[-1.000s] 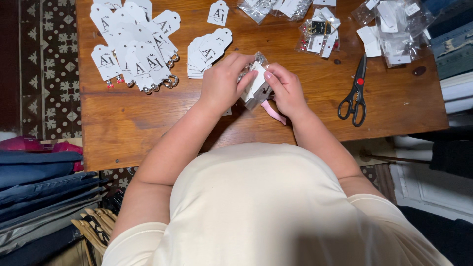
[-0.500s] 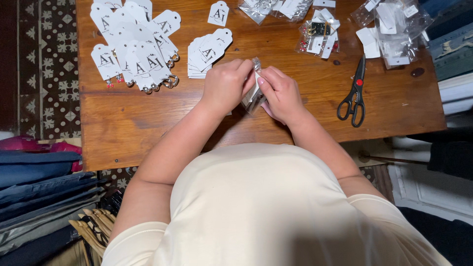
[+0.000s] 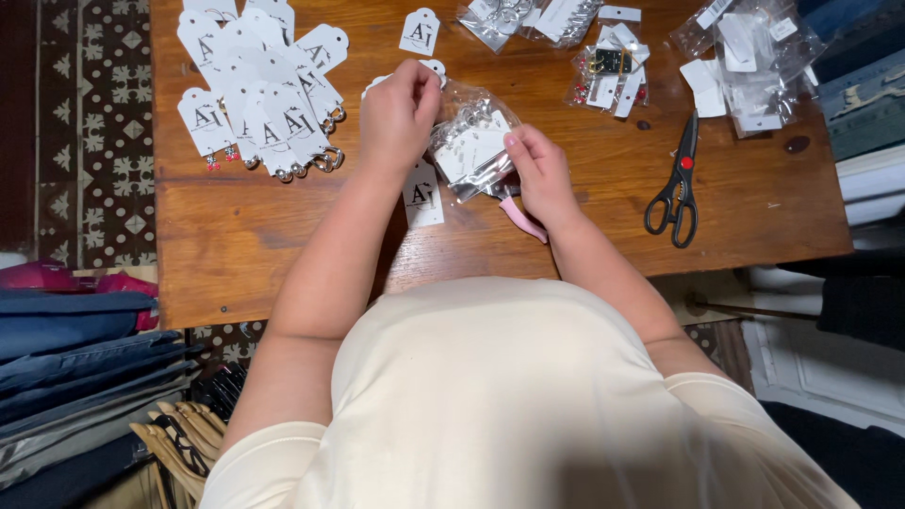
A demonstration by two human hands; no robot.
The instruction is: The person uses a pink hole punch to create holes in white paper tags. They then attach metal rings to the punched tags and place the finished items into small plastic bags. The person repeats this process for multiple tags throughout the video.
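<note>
Both hands are up over the middle of the table (image 3: 236, 254), working a small clear bag (image 3: 468, 143) between them. Left hand (image 3: 401, 111) is curled closed and pinching the bag's top left edge; right hand (image 3: 542, 174) has fingers clamped on the lower right side, with a pink tool (image 3: 521, 219) sticking out from under that palm. The bag is held just above the wood, between the hands, with white tags and what look like metal rings inside.

Looks like thin crinkly plastic, so light, floppy and a bit slippery. I'd say edges or corners are the place to grab; squeeze the middle and you're just bending the cards.

A heap of tags (image 3: 255, 94) sits to the left, scissors (image 3: 675, 184) to the right, more bags (image 3: 745, 52) along the far edge.
</note>
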